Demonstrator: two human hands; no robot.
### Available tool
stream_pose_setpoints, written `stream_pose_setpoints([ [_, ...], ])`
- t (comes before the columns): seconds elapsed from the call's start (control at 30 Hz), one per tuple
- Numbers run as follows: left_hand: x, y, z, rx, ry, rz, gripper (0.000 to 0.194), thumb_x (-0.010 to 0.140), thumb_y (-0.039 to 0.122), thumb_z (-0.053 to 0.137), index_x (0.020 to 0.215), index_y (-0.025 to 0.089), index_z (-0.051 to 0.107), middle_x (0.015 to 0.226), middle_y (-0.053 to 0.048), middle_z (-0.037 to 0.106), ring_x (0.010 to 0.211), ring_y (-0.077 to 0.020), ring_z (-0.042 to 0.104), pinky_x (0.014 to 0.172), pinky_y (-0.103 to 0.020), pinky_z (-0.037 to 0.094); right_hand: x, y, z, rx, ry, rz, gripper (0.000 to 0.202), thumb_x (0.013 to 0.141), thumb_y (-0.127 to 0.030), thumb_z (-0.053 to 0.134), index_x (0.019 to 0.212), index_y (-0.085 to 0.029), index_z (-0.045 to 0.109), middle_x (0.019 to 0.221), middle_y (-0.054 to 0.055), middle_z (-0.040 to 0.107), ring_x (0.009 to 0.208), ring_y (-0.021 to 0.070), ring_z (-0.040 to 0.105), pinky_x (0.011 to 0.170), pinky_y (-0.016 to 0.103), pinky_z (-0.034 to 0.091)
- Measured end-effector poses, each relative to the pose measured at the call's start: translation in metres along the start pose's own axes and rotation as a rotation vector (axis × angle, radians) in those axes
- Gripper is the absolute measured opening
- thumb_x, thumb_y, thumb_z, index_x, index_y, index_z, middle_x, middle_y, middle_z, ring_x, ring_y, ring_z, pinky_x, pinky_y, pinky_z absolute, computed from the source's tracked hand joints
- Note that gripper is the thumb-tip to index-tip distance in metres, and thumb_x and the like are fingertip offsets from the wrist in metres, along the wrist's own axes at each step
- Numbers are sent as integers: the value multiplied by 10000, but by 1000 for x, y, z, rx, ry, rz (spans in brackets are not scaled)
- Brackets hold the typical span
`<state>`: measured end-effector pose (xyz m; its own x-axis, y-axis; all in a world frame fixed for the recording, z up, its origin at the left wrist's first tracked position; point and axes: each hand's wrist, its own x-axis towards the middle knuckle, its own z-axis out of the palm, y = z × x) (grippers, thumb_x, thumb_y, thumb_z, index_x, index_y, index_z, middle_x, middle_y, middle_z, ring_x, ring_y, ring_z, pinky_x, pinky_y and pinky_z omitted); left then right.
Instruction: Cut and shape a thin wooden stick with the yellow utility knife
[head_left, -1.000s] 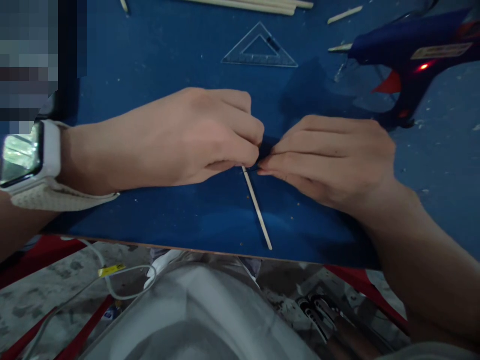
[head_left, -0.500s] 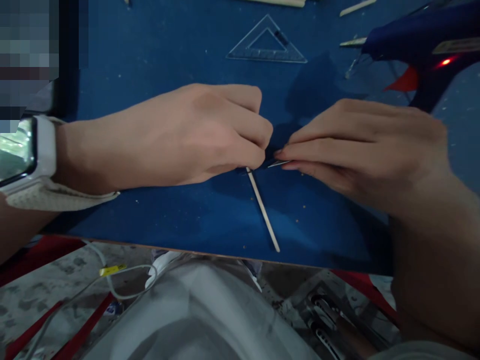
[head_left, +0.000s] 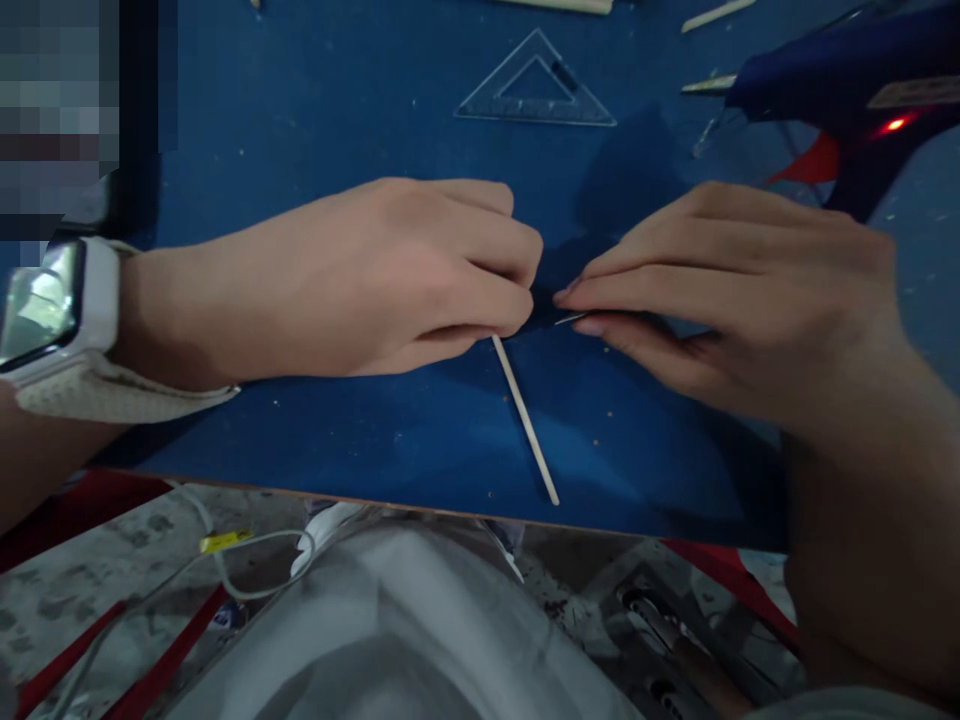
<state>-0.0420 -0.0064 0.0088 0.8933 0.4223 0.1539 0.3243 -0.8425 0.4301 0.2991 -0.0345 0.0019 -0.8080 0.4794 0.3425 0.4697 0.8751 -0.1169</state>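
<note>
Left hand (head_left: 390,280) pinched shut on thin wooden stick (head_left: 526,420), slanting toward near edge of blue table (head_left: 300,120). Right hand (head_left: 720,290) pinched on small blade (head_left: 568,321) beside stick's top end.

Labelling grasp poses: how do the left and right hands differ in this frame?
The left hand curls into a loose fist, pinning the top end of the thin wooden stick on the blue board; the right hand lies flatter, fingers extended, pinching a thin blade-like sliver. The left wrist wears a watch; the right wrist is bare. Both meet fingertip to fingertip over the board.
</note>
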Motion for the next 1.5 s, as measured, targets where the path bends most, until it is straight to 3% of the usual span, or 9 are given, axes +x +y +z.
stream_pose_setpoints([
  [0.1, -2, -1, 0, 78, -69, 105, 590, 1402, 341, 348, 1205, 222, 891, 1414, -54, 876, 1271, -275, 805, 1090, -478, 723, 1, -6, 6, 8, 46, 11, 289, 1216, -179, 856, 1414, -377, 785, 1327, -32, 961, 1088, 288, 917, 888, 501, 754],
  [0.3, -3, -3, -5, 113, -126, 83, 679, 1383, 347, 256, 1132, 241, 879, 1365, -59, 841, 1271, -283, 769, 1058, -489, 707, 4, -12, 10, 28, 75, -1, 272, 1172, -127, 893, 1371, -285, 795, 1264, 3, 948, 1041, 260, 869, 864, 448, 722],
  [0.4, -4, -4, -5, 104, -87, 106, 620, 1389, 372, 303, 1166, 232, 864, 1354, -54, 838, 1249, -274, 778, 1056, -467, 707, 4, -14, 9, 32, 82, 8, 234, 1194, -156, 875, 1363, -297, 797, 1255, -13, 945, 1033, 251, 870, 860, 430, 706],
  [0.5, -4, -5, -3, 60, -76, 81, 537, 1378, 373, 377, 1189, 231, 858, 1360, -61, 840, 1219, -265, 765, 1114, -460, 697, 4, -16, 10, 41, 81, 13, 238, 1198, -169, 868, 1376, -307, 792, 1282, -10, 951, 1060, 262, 884, 898, 433, 713],
  [0.67, -1, -2, -3, -36, -107, -3, 570, 1361, 396, 358, 1182, 249, 879, 1359, -70, 835, 1273, -285, 741, 1245, -496, 664, 3, -19, 13, 55, 107, 49, 267, 1174, -174, 891, 1365, -344, 814, 1281, -46, 959, 1066, 268, 897, 903, 440, 703],
  [1.1, -1, -6, -2, 91, -111, 135, 582, 1387, 352, 305, 1257, 224, 858, 1379, -93, 836, 1210, -293, 727, 1076, -494, 661, 5, -17, 13, 38, 107, 12, 303, 1141, -112, 911, 1339, -325, 823, 1249, -35, 970, 1012, 242, 906, 829, 429, 667],
  [1.3, -1, -7, -5, 2, -145, 65, 605, 1389, 371, 291, 1228, 260, 864, 1382, -81, 844, 1223, -294, 733, 1178, -507, 650, 4, -19, 16, 43, 144, 56, 198, 1207, -204, 891, 1327, -351, 836, 1263, -63, 982, 1071, 239, 934, 993, 445, 700],
  [1.5, -3, -12, -1, 47, -57, 201, 614, 1428, 418, 278, 1250, 209, 827, 1387, -84, 812, 1170, -261, 719, 1127, -487, 670, 5, -18, 16, 42, 136, 0, 262, 1176, -111, 885, 1344, -305, 832, 1279, -55, 972, 1088, 219, 880, 996, 421, 655],
])
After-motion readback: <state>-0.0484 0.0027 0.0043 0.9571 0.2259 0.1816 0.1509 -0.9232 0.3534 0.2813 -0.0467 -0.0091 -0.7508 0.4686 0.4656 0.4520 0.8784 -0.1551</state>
